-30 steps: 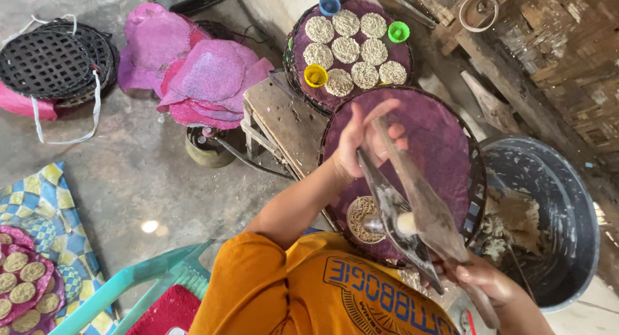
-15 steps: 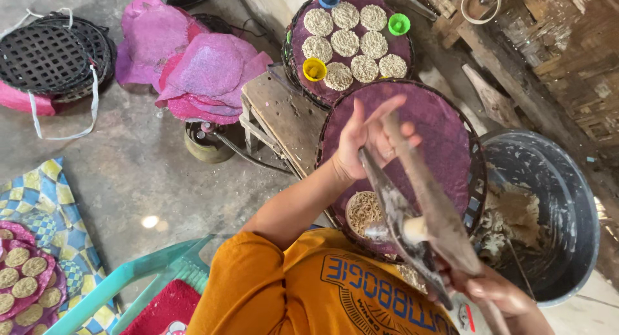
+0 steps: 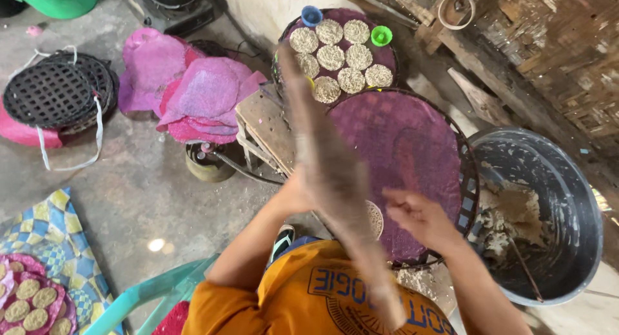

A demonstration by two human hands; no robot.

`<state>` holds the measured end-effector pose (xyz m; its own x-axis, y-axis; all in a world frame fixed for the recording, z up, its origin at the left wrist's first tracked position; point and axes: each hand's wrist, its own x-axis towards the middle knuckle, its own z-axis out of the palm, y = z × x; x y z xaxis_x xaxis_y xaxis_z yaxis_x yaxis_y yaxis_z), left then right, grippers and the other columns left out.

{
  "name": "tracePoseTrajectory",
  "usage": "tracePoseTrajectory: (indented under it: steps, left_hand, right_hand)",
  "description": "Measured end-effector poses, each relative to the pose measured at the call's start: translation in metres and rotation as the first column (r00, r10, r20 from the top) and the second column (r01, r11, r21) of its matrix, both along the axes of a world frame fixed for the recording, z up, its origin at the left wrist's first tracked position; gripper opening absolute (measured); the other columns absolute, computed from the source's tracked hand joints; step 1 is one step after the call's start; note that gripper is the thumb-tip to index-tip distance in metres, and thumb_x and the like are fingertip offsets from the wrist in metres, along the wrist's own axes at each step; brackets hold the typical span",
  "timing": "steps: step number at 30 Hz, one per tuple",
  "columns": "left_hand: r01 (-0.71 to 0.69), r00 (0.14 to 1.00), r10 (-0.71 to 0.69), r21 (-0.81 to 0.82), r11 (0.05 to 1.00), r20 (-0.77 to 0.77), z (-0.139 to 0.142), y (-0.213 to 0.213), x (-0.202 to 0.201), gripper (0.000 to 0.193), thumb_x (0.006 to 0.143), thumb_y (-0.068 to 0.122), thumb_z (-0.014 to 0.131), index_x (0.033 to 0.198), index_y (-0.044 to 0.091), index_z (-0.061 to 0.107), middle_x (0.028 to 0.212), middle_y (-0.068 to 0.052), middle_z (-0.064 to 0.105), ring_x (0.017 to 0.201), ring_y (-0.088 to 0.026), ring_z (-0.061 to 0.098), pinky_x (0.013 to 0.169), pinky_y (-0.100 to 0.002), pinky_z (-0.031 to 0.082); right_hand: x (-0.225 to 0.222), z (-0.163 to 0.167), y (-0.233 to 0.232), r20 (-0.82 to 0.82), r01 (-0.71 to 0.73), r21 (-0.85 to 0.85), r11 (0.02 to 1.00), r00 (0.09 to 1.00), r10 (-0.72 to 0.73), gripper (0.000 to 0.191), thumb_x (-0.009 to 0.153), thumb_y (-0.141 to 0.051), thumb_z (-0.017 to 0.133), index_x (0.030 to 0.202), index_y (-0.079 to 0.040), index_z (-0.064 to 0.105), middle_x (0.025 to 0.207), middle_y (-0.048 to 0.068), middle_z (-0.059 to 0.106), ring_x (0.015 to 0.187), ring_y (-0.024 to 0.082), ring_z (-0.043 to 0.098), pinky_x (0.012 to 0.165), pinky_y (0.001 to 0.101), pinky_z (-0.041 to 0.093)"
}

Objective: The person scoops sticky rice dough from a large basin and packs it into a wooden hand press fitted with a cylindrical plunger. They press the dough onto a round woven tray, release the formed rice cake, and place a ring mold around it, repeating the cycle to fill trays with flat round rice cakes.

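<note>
My left hand (image 3: 298,192) at frame center grips a blurred long wooden paddle (image 3: 329,180). My right hand (image 3: 419,216) hovers open over the purple round tray (image 3: 412,141), with a grey dough tub (image 3: 567,206) at right.

1. Left of the hands lies a bare grey concrete floor (image 3: 129,187), stained, with a small bright patch of light (image 3: 155,245) on it.
2. Beyond the hands, at the top, a pale plastered wall (image 3: 271,6) rises from the floor.
3. To the upper right of the hands stands a woven bamboo wall (image 3: 554,58) with rough wooden beams (image 3: 477,51) leaning before it.
4. Far left of the hands a black plastic grid basket (image 3: 55,93) rests on the floor.
5. Below and left of the hands a checked blue and yellow cloth (image 3: 48,238) is spread out.
6. A teal plastic chair (image 3: 155,293) sits just below the hands.
7. A green tub (image 3: 61,3) stands at the far upper left.
</note>
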<state>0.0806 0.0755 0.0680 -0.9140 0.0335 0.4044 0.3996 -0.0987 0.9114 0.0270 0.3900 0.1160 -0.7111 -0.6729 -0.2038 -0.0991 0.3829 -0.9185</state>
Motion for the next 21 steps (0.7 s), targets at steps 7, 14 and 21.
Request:
tracePoseTrajectory:
  steps: [7,14,21]
  left_hand:
    - [-0.141,0.988,0.149,0.518,0.844,0.027,0.020,-0.044,0.073,0.062,0.069,0.031,0.089,0.124,0.008,0.069,0.116,-0.012,0.075,0.109,-0.026,0.073,0.105,-0.040,0.056]
    - [-0.146,0.984,0.091,0.400,0.905,0.155,0.027,-0.080,0.083,0.059,0.068,0.031,0.090,0.119,0.008,0.070,0.114,-0.012,0.075,0.109,-0.027,0.073,0.106,-0.041,0.054]
    - [-0.234,0.970,0.232,0.514,0.825,0.069,0.025,-0.060,0.082,0.056,0.067,0.030,0.090,0.115,0.009,0.071,0.112,-0.013,0.075,0.108,-0.029,0.073,0.108,-0.043,0.051]
  right_hand:
    - [0.004,-0.027,-0.016,-0.452,0.193,0.485,0.853,0.890,0.055,0.026,0.085,-0.034,0.074,0.088,-0.009,0.077,0.088,0.007,0.071,0.077,0.029,0.070,0.068,0.0404,0.054]
    - [0.001,-0.014,-0.019,-0.463,0.145,0.554,0.820,0.872,0.158,0.021,0.085,-0.031,0.072,0.087,-0.010,0.077,0.086,0.004,0.071,0.072,0.026,0.071,0.065,0.0391,0.055]
    - [-0.044,0.000,-0.051,-0.563,0.181,0.409,0.894,0.821,0.092,0.022,0.087,-0.030,0.072,0.087,-0.009,0.076,0.085,0.005,0.071,0.070,0.026,0.070,0.065,0.0394,0.055]
